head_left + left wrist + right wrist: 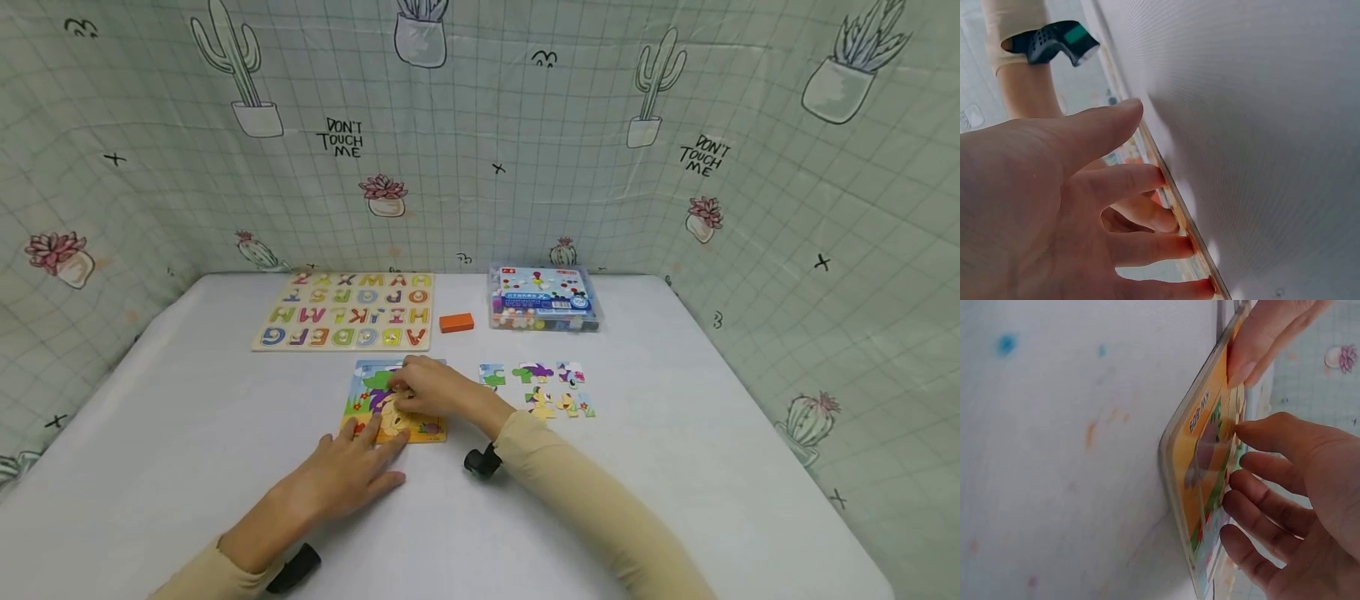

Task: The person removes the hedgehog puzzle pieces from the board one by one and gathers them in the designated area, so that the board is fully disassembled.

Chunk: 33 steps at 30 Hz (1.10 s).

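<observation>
A jigsaw puzzle board (363, 377) with a cartoon animal picture lies flat on the white table before me. My left hand (345, 477) rests at its near left corner, fingers extended and spread, several fingertips pressing on the board. The left wrist view shows these fingertips (1179, 245) along the board's edge. Over the middle of the board is my right hand (438, 387), fingers bent. The right wrist view shows its thumb and fingertips (1235, 503) at the board's surface; I cannot tell whether they pinch a puzzle piece. Right of the board lie several loose puzzle pieces (533, 372).
Behind the puzzle sits a wooden letter board (341, 348) with colourful letters. An orange block (456, 322) lies beside it, and a clear plastic box (543, 300) of small colourful parts stands farther right. A cloth printed with cacti (498, 167) hangs behind the table.
</observation>
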Available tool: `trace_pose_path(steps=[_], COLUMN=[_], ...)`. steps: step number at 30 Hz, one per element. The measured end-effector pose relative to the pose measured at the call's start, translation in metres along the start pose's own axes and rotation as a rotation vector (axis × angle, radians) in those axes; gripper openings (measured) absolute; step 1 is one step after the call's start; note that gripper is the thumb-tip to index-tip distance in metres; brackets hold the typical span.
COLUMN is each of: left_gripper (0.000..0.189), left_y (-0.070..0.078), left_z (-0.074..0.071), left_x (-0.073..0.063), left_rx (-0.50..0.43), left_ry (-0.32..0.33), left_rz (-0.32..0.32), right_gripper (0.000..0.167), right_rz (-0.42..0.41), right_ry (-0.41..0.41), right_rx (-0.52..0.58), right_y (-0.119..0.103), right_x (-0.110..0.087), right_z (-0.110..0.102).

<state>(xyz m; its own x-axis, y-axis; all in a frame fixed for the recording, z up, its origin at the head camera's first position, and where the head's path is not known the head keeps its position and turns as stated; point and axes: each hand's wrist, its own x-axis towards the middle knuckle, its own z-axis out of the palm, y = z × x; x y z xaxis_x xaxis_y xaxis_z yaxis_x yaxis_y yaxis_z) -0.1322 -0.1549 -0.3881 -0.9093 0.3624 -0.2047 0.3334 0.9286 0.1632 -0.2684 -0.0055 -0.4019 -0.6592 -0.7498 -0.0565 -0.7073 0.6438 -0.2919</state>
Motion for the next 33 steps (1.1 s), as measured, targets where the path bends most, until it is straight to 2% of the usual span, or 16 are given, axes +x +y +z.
trace_pose_path(steps=[7, 20, 33], left_gripper=[0.058, 0.057, 0.056], left_y=[0.000, -0.001, -0.002], left_z=[0.001, 0.002, 0.002], left_x=[0.001, 0.004, 0.004], left_rx=[0.011, 0.031, 0.031], left_ry=[0.009, 0.041, 0.034], left_rz=[0.010, 0.040, 0.048], right_gripper=[0.036, 0.034, 0.032], right_rz=[0.002, 0.025, 0.101], right_ry=[-0.012, 0.013, 0.015], right_rx=[-0.012, -0.011, 0.025], right_y=[-0.008, -0.008, -0.012], right_x=[0.008, 0.007, 0.008], right_z=[0.002, 0.003, 0.003])
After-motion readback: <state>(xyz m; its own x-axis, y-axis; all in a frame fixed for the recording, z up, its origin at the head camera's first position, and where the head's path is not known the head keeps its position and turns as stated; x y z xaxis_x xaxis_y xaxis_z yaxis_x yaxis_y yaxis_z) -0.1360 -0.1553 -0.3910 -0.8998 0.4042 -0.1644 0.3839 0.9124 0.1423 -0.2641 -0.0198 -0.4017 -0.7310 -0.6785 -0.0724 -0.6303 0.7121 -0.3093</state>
